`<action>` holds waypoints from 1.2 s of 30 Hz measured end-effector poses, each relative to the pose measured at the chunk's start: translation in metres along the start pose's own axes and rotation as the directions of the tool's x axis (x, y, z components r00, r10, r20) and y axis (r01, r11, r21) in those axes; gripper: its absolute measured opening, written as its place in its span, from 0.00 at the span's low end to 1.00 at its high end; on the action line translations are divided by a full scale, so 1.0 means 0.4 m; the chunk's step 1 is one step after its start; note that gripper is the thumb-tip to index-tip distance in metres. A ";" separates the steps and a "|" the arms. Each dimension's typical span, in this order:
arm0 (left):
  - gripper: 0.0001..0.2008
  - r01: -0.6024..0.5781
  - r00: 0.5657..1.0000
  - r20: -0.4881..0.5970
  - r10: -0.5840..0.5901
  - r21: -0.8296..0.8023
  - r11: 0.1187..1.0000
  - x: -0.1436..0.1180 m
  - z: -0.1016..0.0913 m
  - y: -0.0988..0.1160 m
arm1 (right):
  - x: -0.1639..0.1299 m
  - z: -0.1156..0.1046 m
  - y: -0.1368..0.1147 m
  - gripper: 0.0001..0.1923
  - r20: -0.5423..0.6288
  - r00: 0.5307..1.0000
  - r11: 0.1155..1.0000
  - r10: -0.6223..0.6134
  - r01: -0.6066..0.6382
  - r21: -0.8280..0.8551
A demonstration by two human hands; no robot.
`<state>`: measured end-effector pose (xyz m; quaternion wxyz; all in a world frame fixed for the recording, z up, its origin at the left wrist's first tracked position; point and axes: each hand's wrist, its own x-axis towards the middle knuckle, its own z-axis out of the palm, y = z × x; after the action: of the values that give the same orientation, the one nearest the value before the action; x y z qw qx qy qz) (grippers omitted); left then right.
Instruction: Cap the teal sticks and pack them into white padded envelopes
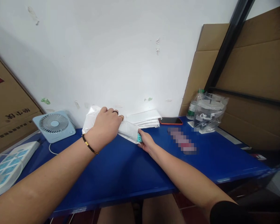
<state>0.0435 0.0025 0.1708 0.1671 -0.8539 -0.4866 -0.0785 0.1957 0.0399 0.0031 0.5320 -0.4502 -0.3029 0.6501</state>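
Note:
A white plastic mailing bag [129, 131] is held slightly above the blue table, its open end turned to the right. My left hand [108, 123] is closed over the bag's upper middle, fingers wrapped across it. At the bag's mouth my right hand [147, 141] curls round a teal object [139, 137], partly inside the bag; its kind cannot be made out. Behind the bag lies a stack of flat white mailing bags [146, 119] against the wall.
On the blue table [121, 174] stand a light-blue fan [54, 125] and a power strip [14, 166] at left. To the right are a phone [170, 120], a blurred pinkish item [182, 140], a bottle [191, 109] and a plastic-wrapped cup [208, 113]. Cardboard [259, 62] flanks the right side.

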 end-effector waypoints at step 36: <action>0.28 0.084 0.978 0.140 -0.153 0.409 0.909 -0.185 -0.045 -0.271 | -0.006 -0.103 -0.002 0.20 0.185 0.838 -0.067 -0.513 0.176 -0.982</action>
<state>-0.0871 -0.0126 0.1882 0.2913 -0.7738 -0.5559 0.0854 0.2334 0.0343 -0.0126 0.2539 -0.6685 -0.6980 0.0377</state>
